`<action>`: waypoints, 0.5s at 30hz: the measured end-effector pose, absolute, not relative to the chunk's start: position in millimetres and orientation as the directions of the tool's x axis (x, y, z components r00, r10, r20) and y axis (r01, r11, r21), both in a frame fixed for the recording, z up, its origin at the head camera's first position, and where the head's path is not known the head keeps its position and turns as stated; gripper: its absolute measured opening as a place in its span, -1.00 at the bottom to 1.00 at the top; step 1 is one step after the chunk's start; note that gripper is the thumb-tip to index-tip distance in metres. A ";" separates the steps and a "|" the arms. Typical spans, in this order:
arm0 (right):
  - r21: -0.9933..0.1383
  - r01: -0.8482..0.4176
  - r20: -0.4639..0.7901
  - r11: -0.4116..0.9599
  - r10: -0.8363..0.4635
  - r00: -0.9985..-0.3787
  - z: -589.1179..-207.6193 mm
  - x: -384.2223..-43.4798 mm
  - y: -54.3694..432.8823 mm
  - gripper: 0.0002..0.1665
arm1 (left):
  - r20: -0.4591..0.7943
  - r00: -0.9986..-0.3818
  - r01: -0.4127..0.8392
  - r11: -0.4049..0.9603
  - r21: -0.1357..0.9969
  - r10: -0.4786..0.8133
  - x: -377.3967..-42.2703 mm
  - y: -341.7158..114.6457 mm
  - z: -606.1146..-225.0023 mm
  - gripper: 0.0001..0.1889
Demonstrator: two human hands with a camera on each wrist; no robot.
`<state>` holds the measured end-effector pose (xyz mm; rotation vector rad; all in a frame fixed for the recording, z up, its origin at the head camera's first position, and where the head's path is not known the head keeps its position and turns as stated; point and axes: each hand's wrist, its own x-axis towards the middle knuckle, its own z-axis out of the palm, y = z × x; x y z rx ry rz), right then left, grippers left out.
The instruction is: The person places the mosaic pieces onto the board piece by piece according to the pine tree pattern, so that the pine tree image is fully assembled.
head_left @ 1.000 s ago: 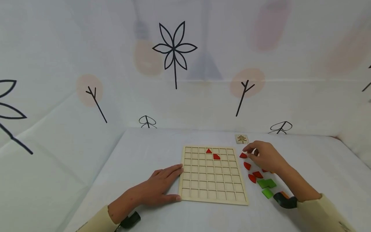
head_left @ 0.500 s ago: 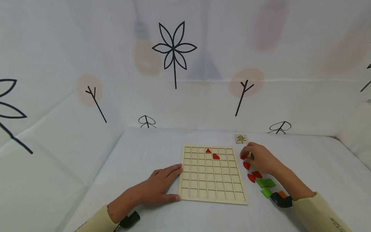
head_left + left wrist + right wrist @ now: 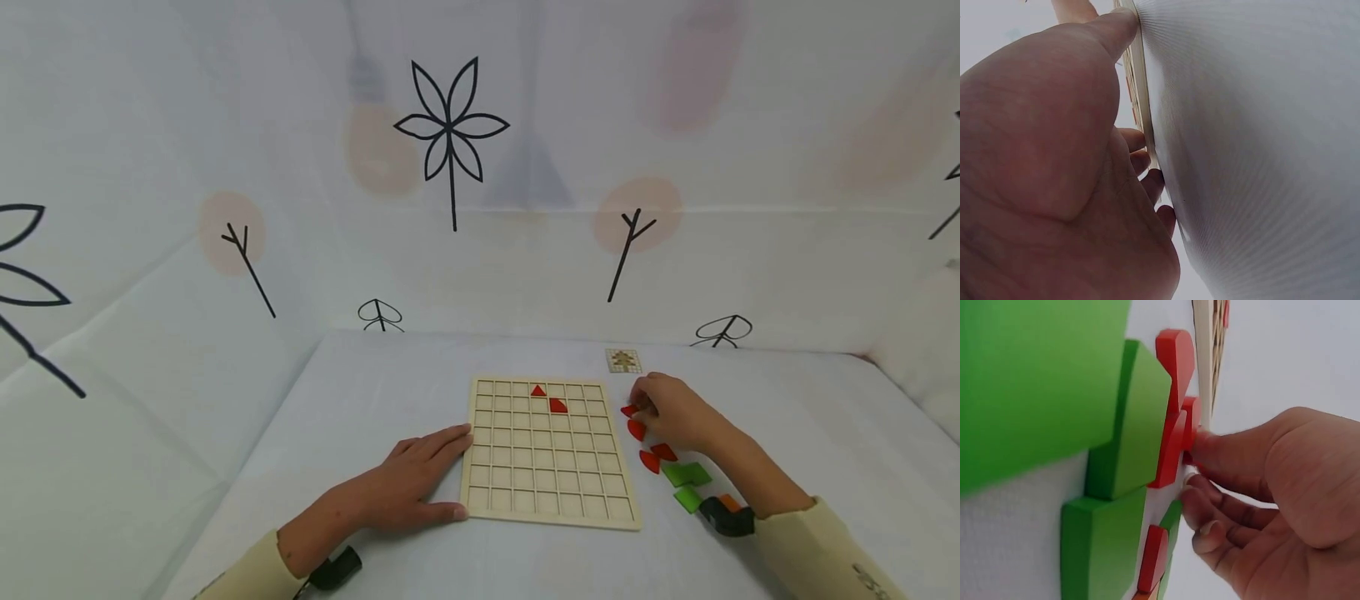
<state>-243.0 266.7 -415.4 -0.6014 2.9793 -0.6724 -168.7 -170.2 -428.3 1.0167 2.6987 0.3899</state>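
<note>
A pale wooden grid board (image 3: pixel 522 458) lies flat in the middle of the table. Set in its far rows are a red triangle (image 3: pixel 538 391) and a red quarter-circle piece (image 3: pixel 558 406). My left hand (image 3: pixel 408 487) rests against the board's left edge, fingers extended and thumb near the front corner. To the right of the board, my right hand (image 3: pixel 675 408) pinches a red quarter-circle piece (image 3: pixel 627 411) between thumb and fingers, mostly hidden in the right wrist view. Just in front of it lies another red quarter-circle piece (image 3: pixel 636 429).
More red pieces (image 3: pixel 649 461) and green blocks (image 3: pixel 687 499) lie right of the board. An orange piece (image 3: pixel 730 502) sits beside the right wrist's black camera (image 3: pixel 726 518). A small card with a tree pattern (image 3: pixel 623 361) lies behind. White printed cloth rises at the back.
My right hand has come down onto the far red quarter-circle piece, taken it between the fingers and shifted it slightly nearer to me. The left hand stays in place.
</note>
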 end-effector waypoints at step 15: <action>-0.499 -0.346 0.092 0.795 -0.349 -0.933 -410.7 -242.4 267.6 -0.81 | -0.133 -0.738 0.597 0.733 0.327 0.661 -168.1 -169.9 -426.8 0.00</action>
